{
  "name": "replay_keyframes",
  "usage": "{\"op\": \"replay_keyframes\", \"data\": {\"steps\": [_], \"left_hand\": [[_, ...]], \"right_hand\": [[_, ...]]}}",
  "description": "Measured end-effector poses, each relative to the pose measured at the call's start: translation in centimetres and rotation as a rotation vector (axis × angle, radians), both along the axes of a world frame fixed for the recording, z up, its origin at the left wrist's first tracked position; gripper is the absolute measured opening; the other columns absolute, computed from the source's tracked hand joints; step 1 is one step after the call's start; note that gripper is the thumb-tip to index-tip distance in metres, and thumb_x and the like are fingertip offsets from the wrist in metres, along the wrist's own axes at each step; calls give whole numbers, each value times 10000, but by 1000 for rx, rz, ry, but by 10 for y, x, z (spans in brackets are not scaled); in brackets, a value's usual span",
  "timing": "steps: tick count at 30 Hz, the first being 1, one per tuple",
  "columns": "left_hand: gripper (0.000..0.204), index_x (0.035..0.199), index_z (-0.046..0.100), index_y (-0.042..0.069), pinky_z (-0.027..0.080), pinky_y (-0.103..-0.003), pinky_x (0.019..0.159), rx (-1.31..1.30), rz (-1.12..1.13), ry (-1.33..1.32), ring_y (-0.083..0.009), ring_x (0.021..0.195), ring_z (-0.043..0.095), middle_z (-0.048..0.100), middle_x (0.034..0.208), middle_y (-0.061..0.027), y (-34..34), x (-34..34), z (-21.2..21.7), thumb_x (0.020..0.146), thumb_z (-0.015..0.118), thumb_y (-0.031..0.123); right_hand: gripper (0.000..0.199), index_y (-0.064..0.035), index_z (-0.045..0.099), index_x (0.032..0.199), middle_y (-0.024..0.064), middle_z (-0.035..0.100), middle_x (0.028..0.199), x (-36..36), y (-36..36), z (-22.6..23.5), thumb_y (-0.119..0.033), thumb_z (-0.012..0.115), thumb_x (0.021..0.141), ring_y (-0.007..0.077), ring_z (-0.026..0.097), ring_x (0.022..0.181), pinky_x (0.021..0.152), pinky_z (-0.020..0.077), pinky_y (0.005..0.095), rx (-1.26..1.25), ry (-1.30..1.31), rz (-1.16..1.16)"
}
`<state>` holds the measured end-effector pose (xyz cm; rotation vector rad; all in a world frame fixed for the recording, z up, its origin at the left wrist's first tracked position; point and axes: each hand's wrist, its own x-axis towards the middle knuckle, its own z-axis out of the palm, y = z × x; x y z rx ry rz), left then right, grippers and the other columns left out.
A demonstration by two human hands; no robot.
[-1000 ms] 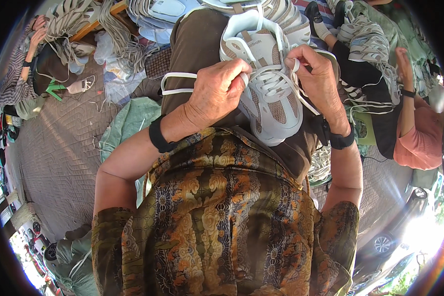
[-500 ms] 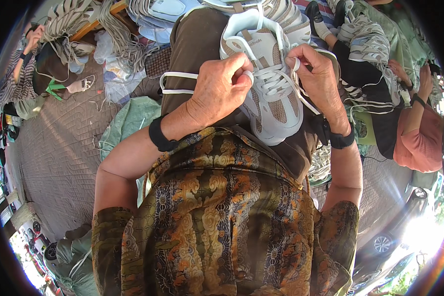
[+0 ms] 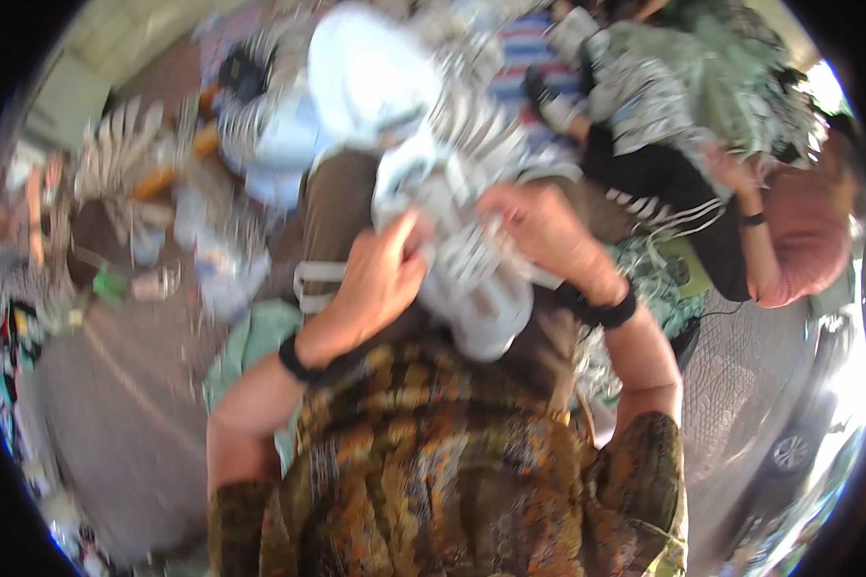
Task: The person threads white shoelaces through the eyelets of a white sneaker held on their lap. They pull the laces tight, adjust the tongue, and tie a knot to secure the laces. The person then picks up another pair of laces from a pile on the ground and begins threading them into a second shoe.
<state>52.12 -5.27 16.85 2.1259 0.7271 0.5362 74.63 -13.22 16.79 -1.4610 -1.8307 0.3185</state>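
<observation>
A pale grey and white sneaker (image 3: 486, 313) rests on my lap, toe toward me, blurred by motion. My left hand (image 3: 383, 274) is closed at the left side of its lacing, thumb and fingers pinched together on the white shoelace (image 3: 319, 272), part of which loops out past my wrist. On the other side my right hand (image 3: 548, 236) is closed too, its fingertips on the lace near the shoe's tongue. The blur hides the exact grip of the fingertips. Black bands circle both wrists.
Stacked pale shoe parts (image 3: 269, 144) lie ahead of my knees, beside a large bright white shape (image 3: 370, 72). A person in a pink top (image 3: 808, 231) sits at right near more shoe pieces (image 3: 645, 101). Green cloth (image 3: 245, 351) lies at my left on brown paving (image 3: 135, 404).
The view has shifted and blurred, bringing more of the far ground into sight. Both hands stay at the lacing, and the sneaker appears lower and further left.
</observation>
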Motion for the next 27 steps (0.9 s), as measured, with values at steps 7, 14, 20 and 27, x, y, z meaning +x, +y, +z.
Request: {"op": "replay_keyframes", "data": {"steps": [7,14,20,27], "left_hand": [[339,1001,600,30,448,-411,833,849,-138,-5,-293,896,580,583,890,-140,1,4,35,665,640,27],[232,938,650,74,403,-394,879,443,-595,293,-271,948,563,592,928,-88,55,8,35,724,669,159],[289,923,661,30,462,-379,794,119,-694,531,-307,906,601,639,939,-120,71,31,42,776,681,279],[206,946,636,59,462,-423,825,414,-755,549,-329,970,580,610,979,-150,60,24,32,823,580,214]], "right_hand": [[188,-40,607,1013,118,646,954,12,11,30,-35,582,827,324,644,855,717,521,371,151,-118,72],[200,-94,633,955,68,544,985,3,37,33,-87,585,761,264,580,913,694,482,411,112,-703,328],[160,-115,671,897,13,579,947,7,55,33,-187,615,765,199,556,908,748,430,365,228,-980,493],[122,-144,696,830,-8,615,888,-13,46,57,-207,637,743,184,533,958,821,398,359,261,-1225,573]]}}
